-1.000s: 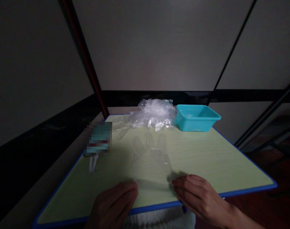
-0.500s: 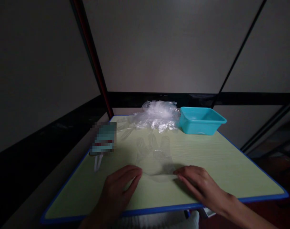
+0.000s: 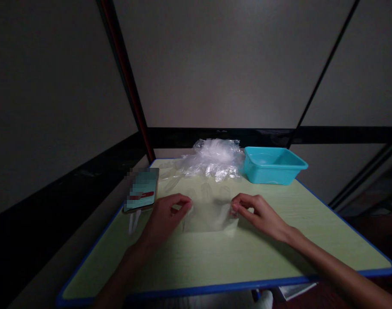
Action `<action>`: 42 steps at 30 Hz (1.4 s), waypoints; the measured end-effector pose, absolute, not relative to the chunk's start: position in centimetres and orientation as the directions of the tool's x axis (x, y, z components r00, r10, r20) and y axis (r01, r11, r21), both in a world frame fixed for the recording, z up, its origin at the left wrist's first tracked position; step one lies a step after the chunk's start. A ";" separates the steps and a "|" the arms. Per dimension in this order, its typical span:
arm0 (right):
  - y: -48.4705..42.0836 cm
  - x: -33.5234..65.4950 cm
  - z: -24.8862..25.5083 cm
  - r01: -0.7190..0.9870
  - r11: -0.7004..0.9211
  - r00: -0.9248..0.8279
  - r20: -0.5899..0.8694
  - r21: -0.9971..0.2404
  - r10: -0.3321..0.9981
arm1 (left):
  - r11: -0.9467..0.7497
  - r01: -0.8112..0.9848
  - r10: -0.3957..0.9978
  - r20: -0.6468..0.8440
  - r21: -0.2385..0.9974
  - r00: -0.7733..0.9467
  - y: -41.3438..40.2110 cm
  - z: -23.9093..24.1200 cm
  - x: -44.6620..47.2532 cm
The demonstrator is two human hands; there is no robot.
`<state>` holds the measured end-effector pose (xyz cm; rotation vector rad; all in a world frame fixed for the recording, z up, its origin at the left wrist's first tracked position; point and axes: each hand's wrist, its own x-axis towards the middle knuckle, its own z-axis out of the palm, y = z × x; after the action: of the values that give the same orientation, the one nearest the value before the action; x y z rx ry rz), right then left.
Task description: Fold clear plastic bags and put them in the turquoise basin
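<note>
A clear plastic disposable glove [image 3: 208, 216] lies over the table between my hands, its finger parts pointing to the far side. My left hand [image 3: 170, 212] pinches its left side between thumb and fingers. On the opposite side, my right hand [image 3: 252, 210] is closed in a pinch on the glove's right edge. The glove is see-through, so its exact folds are hard to make out. Beyond it sits a crumpled heap of clear plastic [image 3: 217, 156], with loose thin pieces trailing to the left.
A turquoise plastic basin [image 3: 273, 171] stands at the back right of the pale table [image 3: 196, 262], which has a blue rim. At the left edge a phone [image 3: 144, 191] leans, its screen partly blurred. Wall panels rise close behind and to the left.
Both hands have moved away from me, from the glove's near cuff edge up to its sides near the finger parts. The view has shifted slightly.
</note>
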<state>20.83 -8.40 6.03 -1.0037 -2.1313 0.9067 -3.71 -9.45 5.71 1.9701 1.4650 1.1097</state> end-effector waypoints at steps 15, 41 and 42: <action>-1.2 20.7 3.7 0.365 0.412 -0.553 0.162 -0.835 0.817 | -0.147 0.468 0.983 0.077 0.871 0.164 -2.5 5.0 -3.6; 0.8 19.5 1.4 0.418 0.379 -0.423 0.193 -0.826 0.885 | -0.177 0.378 0.984 0.162 0.909 0.072 -0.4 2.5 -2.8; 0.9 19.4 1.2 0.416 0.373 -0.412 0.194 -0.829 0.890 | -0.183 0.377 0.983 0.172 0.908 0.064 -0.3 2.3 -2.8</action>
<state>19.41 0.87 1.22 -1.1238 -1.9868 0.9374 -2.78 -0.28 2.26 1.6504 1.3778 1.1110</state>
